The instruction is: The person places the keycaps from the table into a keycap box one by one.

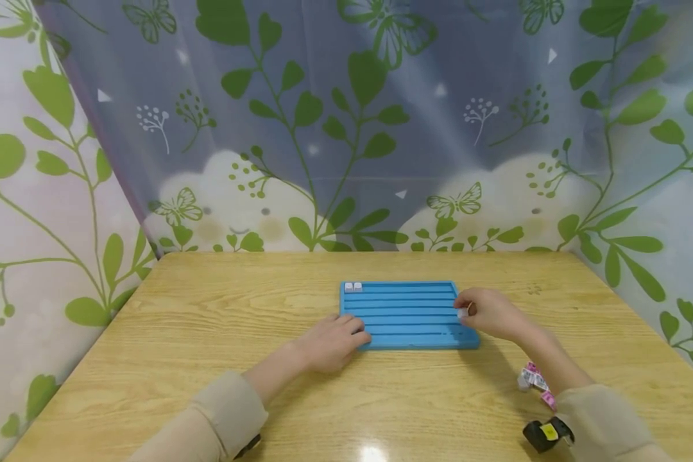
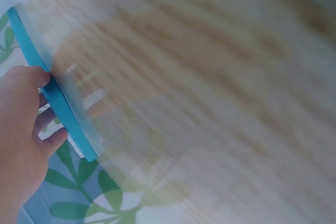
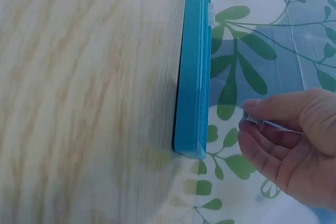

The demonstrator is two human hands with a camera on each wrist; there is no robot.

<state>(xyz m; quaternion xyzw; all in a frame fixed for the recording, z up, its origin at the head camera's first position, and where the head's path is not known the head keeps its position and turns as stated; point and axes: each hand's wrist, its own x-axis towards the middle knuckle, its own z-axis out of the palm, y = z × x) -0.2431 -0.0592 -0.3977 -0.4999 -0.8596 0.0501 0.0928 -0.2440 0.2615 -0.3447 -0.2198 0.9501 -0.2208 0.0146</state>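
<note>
Head view: tray holds two cubes; right hand pinches another cube; left hand grips tray.

Your ridged, rectangular tray is plain bright blue, its two small cubes white. Your wooden table is honey-yellow with brown grain. Your fabric sleeves are beige. The cloth backdrop shows green leaves and butterflies on slate-blue and white.

Left hand grips a blue grooved tray, two white blocks in its far-left corner; right hand pinches another block
</note>
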